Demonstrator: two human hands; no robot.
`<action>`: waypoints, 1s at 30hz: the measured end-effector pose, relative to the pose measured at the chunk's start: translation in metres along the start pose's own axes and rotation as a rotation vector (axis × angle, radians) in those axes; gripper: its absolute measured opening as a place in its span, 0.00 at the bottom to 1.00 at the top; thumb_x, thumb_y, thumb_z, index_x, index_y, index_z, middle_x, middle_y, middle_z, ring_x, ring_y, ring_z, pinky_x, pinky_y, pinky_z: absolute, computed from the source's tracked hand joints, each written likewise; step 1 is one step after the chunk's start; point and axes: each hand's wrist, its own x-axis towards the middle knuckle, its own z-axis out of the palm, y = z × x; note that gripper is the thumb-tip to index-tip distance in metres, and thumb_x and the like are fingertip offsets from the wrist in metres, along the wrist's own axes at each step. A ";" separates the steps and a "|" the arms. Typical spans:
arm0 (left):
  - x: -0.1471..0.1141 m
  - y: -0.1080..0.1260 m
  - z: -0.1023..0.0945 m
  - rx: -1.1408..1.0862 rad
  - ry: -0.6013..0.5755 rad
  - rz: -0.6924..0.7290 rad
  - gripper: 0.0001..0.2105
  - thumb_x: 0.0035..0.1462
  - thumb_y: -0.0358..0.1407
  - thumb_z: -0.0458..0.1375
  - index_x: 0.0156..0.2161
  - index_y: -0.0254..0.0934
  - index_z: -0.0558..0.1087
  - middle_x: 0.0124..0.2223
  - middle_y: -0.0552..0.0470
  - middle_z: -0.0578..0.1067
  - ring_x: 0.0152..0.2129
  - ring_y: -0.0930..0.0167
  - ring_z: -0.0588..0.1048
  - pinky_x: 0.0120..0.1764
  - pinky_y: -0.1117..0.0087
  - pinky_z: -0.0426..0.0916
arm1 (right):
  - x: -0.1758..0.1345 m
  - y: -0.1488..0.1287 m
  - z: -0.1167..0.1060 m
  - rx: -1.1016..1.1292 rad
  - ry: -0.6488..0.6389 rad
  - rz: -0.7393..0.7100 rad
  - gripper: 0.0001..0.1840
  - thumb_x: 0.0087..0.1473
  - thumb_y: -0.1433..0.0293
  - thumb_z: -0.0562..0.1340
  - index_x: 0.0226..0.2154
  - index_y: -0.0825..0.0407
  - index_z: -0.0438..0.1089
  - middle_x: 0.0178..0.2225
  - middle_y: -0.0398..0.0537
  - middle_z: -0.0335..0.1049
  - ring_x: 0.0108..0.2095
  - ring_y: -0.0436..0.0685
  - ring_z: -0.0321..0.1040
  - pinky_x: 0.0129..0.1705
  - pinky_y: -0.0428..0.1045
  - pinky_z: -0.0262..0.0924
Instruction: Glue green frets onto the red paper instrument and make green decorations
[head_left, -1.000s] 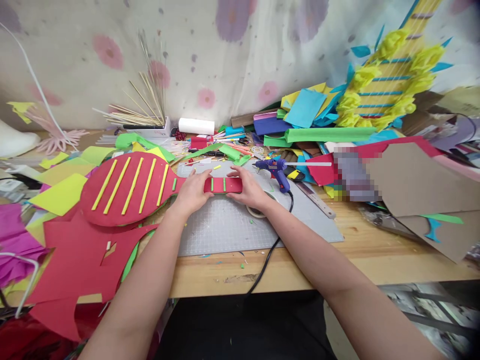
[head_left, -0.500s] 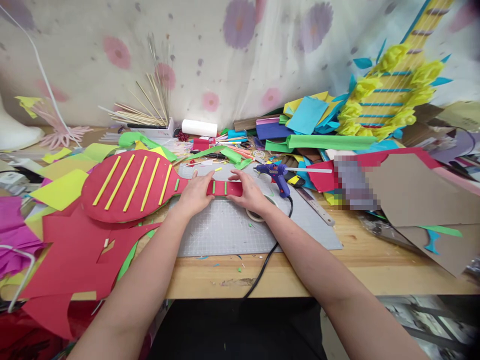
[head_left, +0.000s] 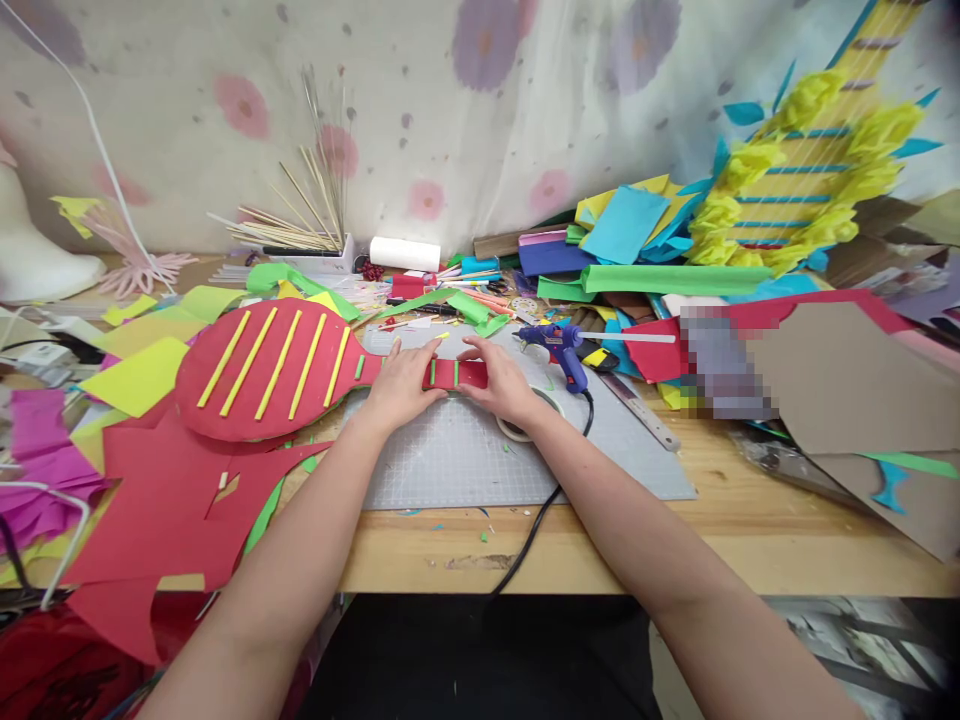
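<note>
A red craft lute with an oval body and yellow strips lies flat, its narrow neck running right across the cutting mat. Short green strips cross the neck. My left hand is closed over the middle of the neck, thumb on the near edge and fingers on the far edge. At the neck's right end, my right hand pinches it the same way. A small yellow piece shows by the left fingertips; whether they touch it I cannot tell. A roll of tape lies partly under my right wrist.
A purple glue gun with its cord lies right of my hands, near a metal ruler on the grey cutting mat. Cut red sheet covers the left. A yellow-flowered craft instrument leans at the back right.
The view has shifted slightly, so most things appear a little further right. Both hands keep their hold on the neck, with hardly any finger movement.
</note>
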 end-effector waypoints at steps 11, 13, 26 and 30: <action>0.002 0.005 -0.002 -0.034 0.012 -0.051 0.35 0.48 0.39 0.61 0.59 0.36 0.53 0.52 0.42 0.71 0.51 0.61 0.68 0.60 0.55 0.48 | 0.003 -0.010 -0.006 -0.123 -0.057 -0.003 0.29 0.47 0.66 0.64 0.51 0.50 0.56 0.43 0.51 0.73 0.49 0.66 0.61 0.49 0.61 0.55; 0.002 0.007 -0.003 -0.044 0.001 -0.063 0.35 0.48 0.39 0.61 0.59 0.37 0.53 0.50 0.43 0.72 0.50 0.61 0.69 0.59 0.54 0.48 | 0.004 -0.011 -0.006 -0.126 -0.077 0.007 0.28 0.47 0.66 0.64 0.51 0.50 0.57 0.43 0.52 0.73 0.49 0.66 0.61 0.49 0.62 0.55; 0.001 0.006 -0.008 -0.032 -0.025 -0.036 0.34 0.47 0.38 0.61 0.59 0.35 0.54 0.50 0.43 0.72 0.50 0.62 0.68 0.60 0.54 0.46 | 0.005 -0.015 -0.006 -0.118 -0.089 0.085 0.28 0.45 0.71 0.65 0.49 0.49 0.60 0.44 0.52 0.72 0.48 0.65 0.63 0.48 0.62 0.58; 0.001 0.004 -0.008 -0.041 -0.001 -0.054 0.35 0.47 0.37 0.61 0.60 0.35 0.52 0.50 0.45 0.73 0.50 0.63 0.68 0.60 0.55 0.47 | 0.002 -0.015 -0.006 -0.093 -0.061 0.063 0.32 0.44 0.68 0.66 0.52 0.49 0.58 0.46 0.52 0.70 0.50 0.65 0.62 0.49 0.62 0.58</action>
